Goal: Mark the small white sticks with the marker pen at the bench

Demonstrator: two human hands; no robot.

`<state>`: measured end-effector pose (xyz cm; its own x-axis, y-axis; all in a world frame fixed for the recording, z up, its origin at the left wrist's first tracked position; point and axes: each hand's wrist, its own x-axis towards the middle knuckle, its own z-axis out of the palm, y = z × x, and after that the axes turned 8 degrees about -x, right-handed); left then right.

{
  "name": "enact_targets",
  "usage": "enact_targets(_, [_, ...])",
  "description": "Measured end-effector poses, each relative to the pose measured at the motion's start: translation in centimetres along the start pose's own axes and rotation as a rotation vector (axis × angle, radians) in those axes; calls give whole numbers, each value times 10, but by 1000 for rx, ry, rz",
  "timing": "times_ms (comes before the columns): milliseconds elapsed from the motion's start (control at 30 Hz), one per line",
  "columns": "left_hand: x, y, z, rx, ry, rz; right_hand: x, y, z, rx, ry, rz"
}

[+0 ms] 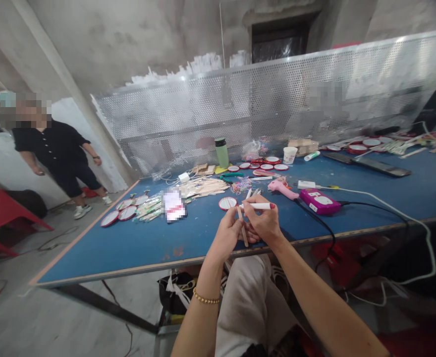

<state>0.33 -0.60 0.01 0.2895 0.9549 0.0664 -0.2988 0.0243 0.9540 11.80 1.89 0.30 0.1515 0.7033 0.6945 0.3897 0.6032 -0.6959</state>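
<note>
Near the table's front edge, my left hand (230, 232) is closed on a flat wooden craft stick (244, 233), which slants down between my two hands. In my right hand (264, 223) is a white marker pen (259, 206) with a red end, its tip close to the top of the stick. Whether the tip touches the wood, I cannot tell. Just beyond my hands lies a round white disc with a red rim (227, 203). A pink hot glue gun (283, 189) rests to the right of them.
A purple box (319, 201) with cables sits at right on the blue table (129, 253). At left are a phone (174, 206), many craft sticks (206, 186) and several red-rimmed discs. Behind stand a green bottle (221, 153) and paper cup (289, 155). A person (60, 153) stands at far left.
</note>
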Motion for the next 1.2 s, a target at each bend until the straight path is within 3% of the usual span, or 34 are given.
enact_targets(1200, [-1, 2, 1, -12, -15, -3, -1, -2, -1, 2, 2, 41])
